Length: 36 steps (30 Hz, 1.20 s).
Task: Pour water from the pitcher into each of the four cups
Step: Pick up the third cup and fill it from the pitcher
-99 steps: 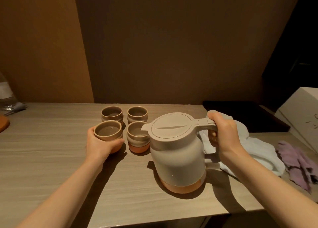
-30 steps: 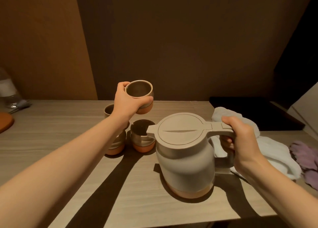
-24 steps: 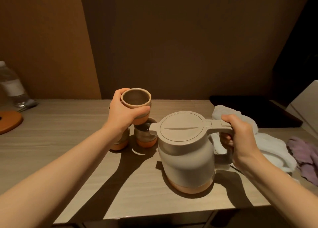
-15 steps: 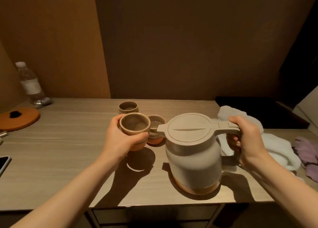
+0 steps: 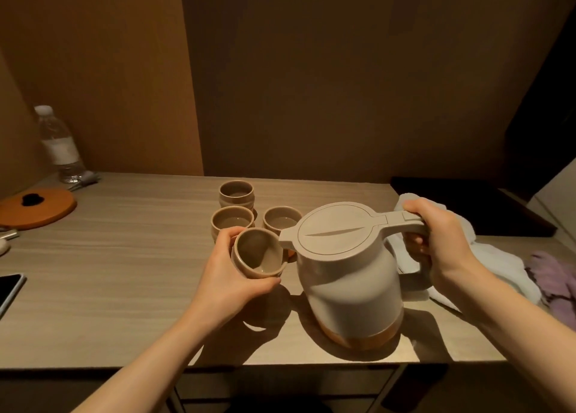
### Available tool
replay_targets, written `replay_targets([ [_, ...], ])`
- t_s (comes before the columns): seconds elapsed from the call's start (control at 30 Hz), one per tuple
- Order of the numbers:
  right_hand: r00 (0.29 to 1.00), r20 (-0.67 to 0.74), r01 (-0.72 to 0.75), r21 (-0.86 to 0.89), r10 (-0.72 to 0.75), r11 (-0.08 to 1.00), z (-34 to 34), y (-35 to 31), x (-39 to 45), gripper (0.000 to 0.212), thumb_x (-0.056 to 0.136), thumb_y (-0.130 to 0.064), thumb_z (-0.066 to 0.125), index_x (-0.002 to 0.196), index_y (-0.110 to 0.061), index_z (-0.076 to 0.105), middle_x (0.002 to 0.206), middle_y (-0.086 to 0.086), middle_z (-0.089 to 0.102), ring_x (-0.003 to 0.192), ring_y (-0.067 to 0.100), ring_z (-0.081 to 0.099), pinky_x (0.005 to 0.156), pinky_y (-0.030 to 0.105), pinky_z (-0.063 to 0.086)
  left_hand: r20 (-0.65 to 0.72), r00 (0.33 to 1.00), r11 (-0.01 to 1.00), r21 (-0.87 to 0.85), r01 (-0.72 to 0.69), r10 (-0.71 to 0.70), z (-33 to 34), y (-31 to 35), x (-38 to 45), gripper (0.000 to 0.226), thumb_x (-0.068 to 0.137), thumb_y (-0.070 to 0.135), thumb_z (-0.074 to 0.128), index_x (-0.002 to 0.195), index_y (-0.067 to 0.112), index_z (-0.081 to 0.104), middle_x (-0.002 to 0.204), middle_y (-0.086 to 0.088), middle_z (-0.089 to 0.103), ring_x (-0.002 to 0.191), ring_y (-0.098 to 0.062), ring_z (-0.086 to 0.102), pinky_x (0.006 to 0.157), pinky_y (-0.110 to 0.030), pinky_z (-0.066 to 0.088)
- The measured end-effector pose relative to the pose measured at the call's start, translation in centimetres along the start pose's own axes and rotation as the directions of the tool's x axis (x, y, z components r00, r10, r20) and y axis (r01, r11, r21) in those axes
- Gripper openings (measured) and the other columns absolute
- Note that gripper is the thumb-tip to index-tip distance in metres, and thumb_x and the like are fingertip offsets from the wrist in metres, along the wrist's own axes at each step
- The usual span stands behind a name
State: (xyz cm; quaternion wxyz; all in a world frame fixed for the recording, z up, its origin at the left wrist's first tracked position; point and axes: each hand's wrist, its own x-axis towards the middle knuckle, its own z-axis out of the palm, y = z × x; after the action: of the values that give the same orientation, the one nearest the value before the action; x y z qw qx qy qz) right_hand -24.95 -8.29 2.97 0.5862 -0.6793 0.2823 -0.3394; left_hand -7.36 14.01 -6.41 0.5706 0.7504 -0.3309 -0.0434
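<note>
A beige lidded pitcher (image 5: 349, 288) with an orange base stands on the wooden table (image 5: 109, 272). My right hand (image 5: 436, 241) grips its handle. My left hand (image 5: 230, 278) holds a beige cup (image 5: 258, 253) tilted toward me, just left of the pitcher's spout and above the table. The other cups stand behind it: one at the back (image 5: 236, 193), one at middle left (image 5: 232, 222) and one at middle right (image 5: 281, 221), partly hidden by the spout.
A water bottle (image 5: 59, 144) and an orange round lid (image 5: 37, 208) sit at far left. A phone (image 5: 7, 291) lies at the left edge. White cloth (image 5: 498, 263) and purple cloth (image 5: 554, 278) lie to the right, near a dark tray (image 5: 473, 213).
My left hand lifted one cup from the group, raised it high, then brought it down toward me beside the pitcher's spout and tilted it. The pitcher stayed on the table.
</note>
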Motion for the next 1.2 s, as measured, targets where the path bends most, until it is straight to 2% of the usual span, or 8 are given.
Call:
replay_targets([
  [0.13, 1.0, 0.014, 0.014, -0.022, -0.014, 1.0, 0.3, -0.2, 0.5, 0.044, 0.091, -0.028, 0.051, 0.05, -0.013, 0.048, 0.04, -0.004, 0.037, 0.039, 0.008, 0.032, 0.042, 0.026, 0.026, -0.008, 1.0, 1.0, 0.021, -0.013, 0.013, 0.3, 0.1, 0.5, 0.091, 0.046, 0.036, 0.093, 0.12, 0.042, 0.042, 0.113, 0.024, 0.055, 0.105, 0.009, 0.054, 0.075, -0.007, 0.042],
  [0.23, 1.0, 0.012, 0.029, -0.022, -0.028, 0.999, 0.5, -0.2, 0.8, 0.049, 0.091, -0.027, 0.052, 0.043, -0.017, 0.047, 0.038, -0.006, 0.036, 0.036, 0.005, 0.032, 0.042, 0.026, 0.025, -0.022, 1.0, 0.998, 0.052, -0.018, 0.02, 0.4, 0.0, 0.9, 0.092, 0.047, 0.034, 0.094, 0.122, 0.04, 0.042, 0.114, 0.024, 0.054, 0.105, 0.003, 0.054, 0.076, -0.009, 0.041],
  [0.47, 0.995, 0.048, 0.093, -0.072, -0.09, 0.993, 1.7, -0.9, 1.5, 0.063, 0.092, -0.023, 0.054, 0.03, -0.02, 0.045, 0.034, -0.007, 0.032, 0.033, 0.006, 0.028, 0.037, 0.022, 0.023, -0.026, 0.999, 0.994, 0.106, -0.025, 0.028, -0.1, 0.0, 1.1, 0.09, 0.043, 0.041, 0.088, 0.119, 0.046, 0.041, 0.112, 0.026, 0.054, 0.106, 0.003, 0.053, 0.078, -0.011, 0.04],
  [0.63, 0.993, 0.06, 0.109, -0.088, -0.104, 0.99, 2.2, -1.2, 1.7, 0.06, 0.091, -0.023, 0.055, 0.032, -0.02, 0.045, 0.035, -0.005, 0.033, 0.032, 0.006, 0.029, 0.034, 0.019, 0.024, -0.014, 0.996, 0.967, 0.241, -0.078, 0.084, -0.7, 0.5, 1.1, 0.092, 0.048, 0.034, 0.09, 0.123, 0.043, 0.038, 0.122, 0.017, 0.053, 0.117, -0.01, 0.049, 0.092, -0.029, 0.046],
  [0.77, 0.992, 0.067, 0.115, -0.103, -0.108, 0.988, 2.4, -1.3, 1.8, 0.059, 0.091, -0.024, 0.055, 0.033, -0.02, 0.044, 0.035, -0.005, 0.032, 0.032, 0.007, 0.027, 0.034, 0.02, 0.023, -0.024, 0.993, 0.945, 0.311, -0.103, 0.116, -1.5, 1.3, 1.2, 0.093, 0.047, 0.036, 0.089, 0.125, 0.039, 0.04, 0.123, 0.015, 0.053, 0.116, -0.013, 0.049, 0.091, -0.038, 0.051],
  [0.97, 0.992, 0.079, 0.111, -0.132, -0.101, 0.985, 2.7, -1.6, 1.7, 0.062, 0.091, -0.024, 0.054, 0.03, -0.019, 0.046, 0.033, -0.007, 0.032, 0.03, 0.005, 0.028, 0.033, 0.018, 0.024, -0.03, 0.99, 0.919, 0.376, -0.115, 0.137, -1.8, 1.6, 1.4, 0.095, 0.047, 0.037, 0.09, 0.127, 0.037, 0.039, 0.125, 0.013, 0.052, 0.115, -0.013, 0.044, 0.085, -0.03, 0.043],
  [1.2, 0.99, 0.091, 0.116, -0.136, -0.104, 0.984, 3.1, -2.0, 1.6, 0.056, 0.089, -0.023, 0.056, 0.036, -0.017, 0.042, 0.034, -0.005, 0.031, 0.031, 0.008, 0.026, 0.034, 0.02, 0.022, -0.013, 0.991, 0.898, 0.423, -0.118, 0.137, -1.8, 1.8, 1.4, 0.1, 0.049, 0.039, 0.089, 0.136, 0.034, 0.04, 0.132, 0.013, 0.05, 0.12, -0.014, 0.043, 0.094, -0.036, 0.046],
])
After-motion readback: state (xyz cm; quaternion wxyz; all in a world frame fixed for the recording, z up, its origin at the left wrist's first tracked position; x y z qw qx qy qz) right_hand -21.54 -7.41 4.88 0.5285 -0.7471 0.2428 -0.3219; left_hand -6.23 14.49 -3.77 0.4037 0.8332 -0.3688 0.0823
